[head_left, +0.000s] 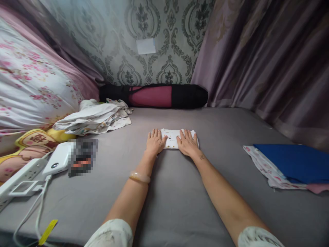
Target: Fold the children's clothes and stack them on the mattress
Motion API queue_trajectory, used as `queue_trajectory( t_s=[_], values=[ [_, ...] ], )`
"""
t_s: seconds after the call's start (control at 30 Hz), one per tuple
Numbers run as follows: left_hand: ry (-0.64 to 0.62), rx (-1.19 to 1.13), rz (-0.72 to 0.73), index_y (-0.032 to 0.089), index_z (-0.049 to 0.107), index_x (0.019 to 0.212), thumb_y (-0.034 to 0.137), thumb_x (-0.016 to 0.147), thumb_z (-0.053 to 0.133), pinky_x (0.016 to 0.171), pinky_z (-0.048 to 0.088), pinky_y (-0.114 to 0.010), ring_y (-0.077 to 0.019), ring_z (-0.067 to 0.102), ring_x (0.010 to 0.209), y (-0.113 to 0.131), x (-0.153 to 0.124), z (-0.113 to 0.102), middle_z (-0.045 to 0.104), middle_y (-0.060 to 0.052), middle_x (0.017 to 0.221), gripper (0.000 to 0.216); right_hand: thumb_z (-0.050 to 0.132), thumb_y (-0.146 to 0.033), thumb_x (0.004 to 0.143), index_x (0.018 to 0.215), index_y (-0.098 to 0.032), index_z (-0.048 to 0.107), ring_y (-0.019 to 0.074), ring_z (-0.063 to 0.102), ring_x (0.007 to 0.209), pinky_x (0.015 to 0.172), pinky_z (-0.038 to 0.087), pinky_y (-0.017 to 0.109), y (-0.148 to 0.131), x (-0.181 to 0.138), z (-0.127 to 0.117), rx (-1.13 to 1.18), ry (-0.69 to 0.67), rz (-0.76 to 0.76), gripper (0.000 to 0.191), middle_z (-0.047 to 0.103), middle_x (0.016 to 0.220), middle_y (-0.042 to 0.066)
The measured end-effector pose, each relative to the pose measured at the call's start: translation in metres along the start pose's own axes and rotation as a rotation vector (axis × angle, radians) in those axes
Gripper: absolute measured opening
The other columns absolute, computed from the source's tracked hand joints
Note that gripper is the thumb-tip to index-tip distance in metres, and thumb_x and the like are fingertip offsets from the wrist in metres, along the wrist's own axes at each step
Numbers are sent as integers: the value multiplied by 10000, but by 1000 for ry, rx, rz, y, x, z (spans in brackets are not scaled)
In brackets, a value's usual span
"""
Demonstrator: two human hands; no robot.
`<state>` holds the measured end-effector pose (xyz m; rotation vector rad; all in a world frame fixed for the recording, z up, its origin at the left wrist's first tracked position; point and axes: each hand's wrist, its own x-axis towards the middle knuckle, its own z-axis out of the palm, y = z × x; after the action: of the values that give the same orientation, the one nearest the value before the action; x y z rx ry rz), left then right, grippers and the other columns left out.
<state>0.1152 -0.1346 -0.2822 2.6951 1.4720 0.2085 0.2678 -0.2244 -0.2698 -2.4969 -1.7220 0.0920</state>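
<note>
A small folded white cloth with tiny printed dots lies on the grey bed sheet in the middle of the view. My left hand lies flat on the cloth's left end, fingers stretched out. My right hand lies flat on its right end, fingers spread. Both palms press down on the cloth. A pale bangle sits on my left wrist.
A heap of loose white clothes lies at the back left beside a floral pillow. A black-and-red rolled bag rests against the wall. A blue folded cloth on other folded pieces sits at the right. A power strip, a white power bank and cables lie at the left.
</note>
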Motion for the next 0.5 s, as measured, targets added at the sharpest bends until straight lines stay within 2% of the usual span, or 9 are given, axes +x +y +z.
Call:
queue_trajectory(
  t_s=[0.1,0.23,0.37,0.43,0.5],
  values=[
    [-6,-31,-15,73,337,1478,492,984,183,1175,197,-487,-290,207,1464,-3,1,2,300,-162,1558,665,161,-453,1001,1532,-126,251,300,154,1458,1158,60,517,1,2,3,8,-5,27,630,223,1586,154],
    [-12,-72,-21,90,339,1474,486,982,193,1160,224,-495,-295,199,1465,-3,2,2,287,-157,1564,648,171,-476,998,1512,-55,275,313,160,1455,1154,104,492,2,3,4,15,39,124,673,235,1571,198],
    [-55,-55,-13,88,327,1474,484,980,195,1151,220,-502,-311,195,1463,-2,3,-2,285,-180,1561,646,173,-483,995,1503,-21,279,322,169,1451,1152,107,501,1,5,5,26,17,130,695,255,1563,201],
    [-80,-33,7,81,345,1457,486,980,201,1137,230,-516,-324,223,1450,-2,5,-6,312,-195,1545,642,185,-498,992,1500,-32,289,319,181,1446,1148,119,500,2,6,3,30,13,127,698,271,1559,194],
    [-84,4,53,79,421,1394,491,977,234,1105,267,-530,-338,317,1397,-5,8,-12,406,-213,1481,615,207,-508,989,1478,-56,349,315,254,1416,1131,161,498,4,8,-1,28,31,110,680,350,1522,194]
  ],
)
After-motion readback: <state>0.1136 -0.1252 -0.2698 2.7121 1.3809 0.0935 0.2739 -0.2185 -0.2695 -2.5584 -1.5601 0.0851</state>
